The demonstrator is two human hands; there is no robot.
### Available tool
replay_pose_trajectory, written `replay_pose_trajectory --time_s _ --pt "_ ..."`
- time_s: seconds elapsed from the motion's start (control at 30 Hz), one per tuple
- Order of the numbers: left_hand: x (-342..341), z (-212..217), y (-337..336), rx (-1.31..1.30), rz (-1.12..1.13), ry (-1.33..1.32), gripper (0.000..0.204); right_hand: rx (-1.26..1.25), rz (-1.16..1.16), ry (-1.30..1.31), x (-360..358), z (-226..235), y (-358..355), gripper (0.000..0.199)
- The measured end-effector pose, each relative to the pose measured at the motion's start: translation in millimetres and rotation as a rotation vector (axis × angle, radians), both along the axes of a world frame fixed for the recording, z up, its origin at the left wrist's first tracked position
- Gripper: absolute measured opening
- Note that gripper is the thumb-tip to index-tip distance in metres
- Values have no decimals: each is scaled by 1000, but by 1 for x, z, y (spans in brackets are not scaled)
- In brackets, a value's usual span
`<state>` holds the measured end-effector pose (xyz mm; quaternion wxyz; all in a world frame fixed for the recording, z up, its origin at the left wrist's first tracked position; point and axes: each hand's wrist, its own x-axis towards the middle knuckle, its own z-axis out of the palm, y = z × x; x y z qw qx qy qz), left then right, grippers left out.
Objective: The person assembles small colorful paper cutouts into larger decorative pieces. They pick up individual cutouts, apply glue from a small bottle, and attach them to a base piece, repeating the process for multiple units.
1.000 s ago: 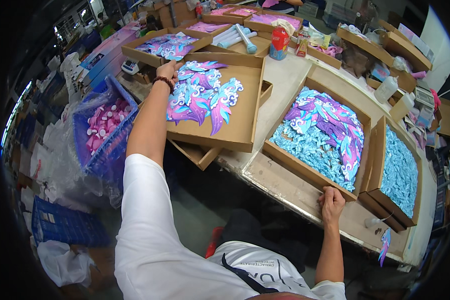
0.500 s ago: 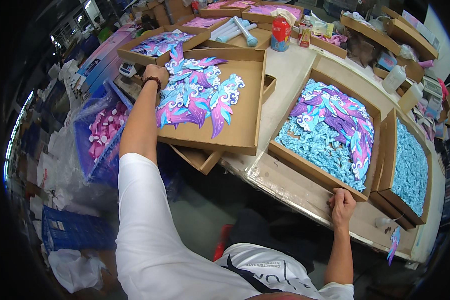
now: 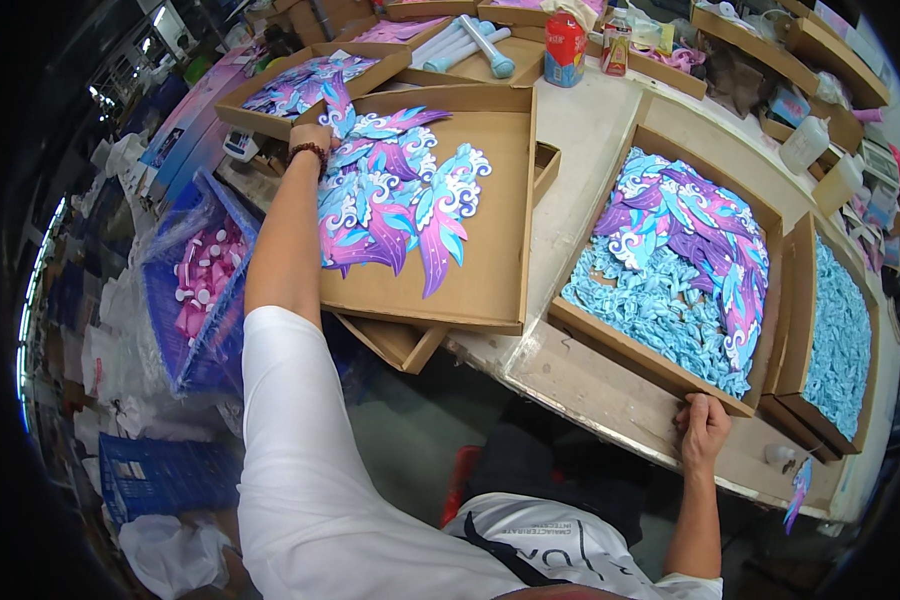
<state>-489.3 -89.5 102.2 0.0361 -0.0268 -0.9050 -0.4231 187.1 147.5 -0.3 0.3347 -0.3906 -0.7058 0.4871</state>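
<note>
My left hand [image 3: 313, 138], with a beaded bracelet at its wrist, is closed at the left wall of a shallow cardboard tray [image 3: 500, 230]. Inside lie purple, pink and blue wing-shaped cutouts [image 3: 380, 200] with white curls, heaped to the left. Down at the table's front edge, my right hand [image 3: 705, 430] has its fingers curled against the near wall of a second cardboard tray [image 3: 650, 375]. That one holds light-blue braided-looking pieces [image 3: 640, 310], partly covered by more wing-shaped cutouts [image 3: 700, 220].
Right of these stands another tray of light-blue pieces [image 3: 837, 340]. A blue crate [image 3: 210, 290] with pink parts is at the left. Farther back are a tray of light-blue tubes [image 3: 470, 55], a red-and-blue bottle [image 3: 565, 50] and white squeeze bottles [image 3: 805, 145]. A single cutout [image 3: 798, 495] hangs at the front edge.
The view has shifted slightly, so the trays appear a little larger and lower. Both hands keep their places at the tray walls.
</note>
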Motion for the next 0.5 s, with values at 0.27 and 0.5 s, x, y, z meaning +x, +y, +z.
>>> replay_pose_trajectory --time_s 0.27,0.5 --pt "11 13 -7 584 32 -189 13 43 -4 -33 0 -1 0 27" --pt "1 17 -5 959 51 -203 22 25 -6 -21 1 -3 1 27"
